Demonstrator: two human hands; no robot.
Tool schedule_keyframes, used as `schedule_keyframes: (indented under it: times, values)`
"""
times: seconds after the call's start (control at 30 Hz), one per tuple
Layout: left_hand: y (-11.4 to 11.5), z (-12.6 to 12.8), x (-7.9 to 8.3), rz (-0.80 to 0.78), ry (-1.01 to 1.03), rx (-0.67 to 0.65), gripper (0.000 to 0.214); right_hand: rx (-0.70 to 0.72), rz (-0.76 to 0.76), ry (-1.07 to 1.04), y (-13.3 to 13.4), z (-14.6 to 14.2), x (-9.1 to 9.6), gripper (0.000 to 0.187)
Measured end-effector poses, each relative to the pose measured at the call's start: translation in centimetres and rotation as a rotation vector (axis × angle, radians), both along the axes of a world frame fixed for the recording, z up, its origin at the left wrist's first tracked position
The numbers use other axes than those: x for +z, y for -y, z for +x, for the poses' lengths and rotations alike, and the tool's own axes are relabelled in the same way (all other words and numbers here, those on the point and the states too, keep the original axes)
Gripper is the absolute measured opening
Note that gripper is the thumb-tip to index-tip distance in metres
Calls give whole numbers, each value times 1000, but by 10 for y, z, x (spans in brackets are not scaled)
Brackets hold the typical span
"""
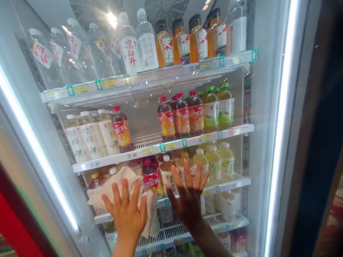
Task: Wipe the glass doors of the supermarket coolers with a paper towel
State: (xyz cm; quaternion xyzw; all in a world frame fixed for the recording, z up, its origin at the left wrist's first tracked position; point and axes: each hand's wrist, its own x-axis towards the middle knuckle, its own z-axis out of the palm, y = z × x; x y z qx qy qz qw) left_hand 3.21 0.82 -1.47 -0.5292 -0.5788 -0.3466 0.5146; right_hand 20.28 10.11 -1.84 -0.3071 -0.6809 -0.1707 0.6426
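Note:
My left hand (pixel 128 210) lies flat with its fingers spread on a pale beige cloth (pixel 107 189), pressing it against the clear glass door of a drinks fridge. The cloth is crumpled, and one corner hangs below my palm. To the right, my right hand (pixel 189 200) rests with fingers spread on or just before the glass; it holds nothing. Behind the glass between my hands stand a red-labelled iced tea bottle (pixel 151 180) and a white-capped tea bottle (pixel 167 175). The cloth and my hands hide parts of the lower shelves.
Clear water bottles (pixel 131 50) and amber bottles (pixel 198 39) fill the top shelf. Below stand white-labelled tea bottles (pixel 89 137), red-capped bottles (pixel 182 114) and green-capped bottles (pixel 211 107). Bright light strips (pixel 281 117) run down both sides. A red panel (pixel 16 217) is at lower left.

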Motion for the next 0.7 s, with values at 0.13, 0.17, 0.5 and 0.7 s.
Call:
schedule_keyframes:
  times: [0.13,0.17,0.5,0.7]
  values:
    - [15,-36,21,54,94,18,78,-37,20,-36,11,-30,10,74]
    - [19,-41,21,52,112,17,78,-35,27,-27,14,-35,10,72]
    - [38,-75,14,90,184,34,81,9,40,30,39,-75,16,55]
    - [34,-59,-21,58,189,38,85,79,52,123,47,-62,-6,40]
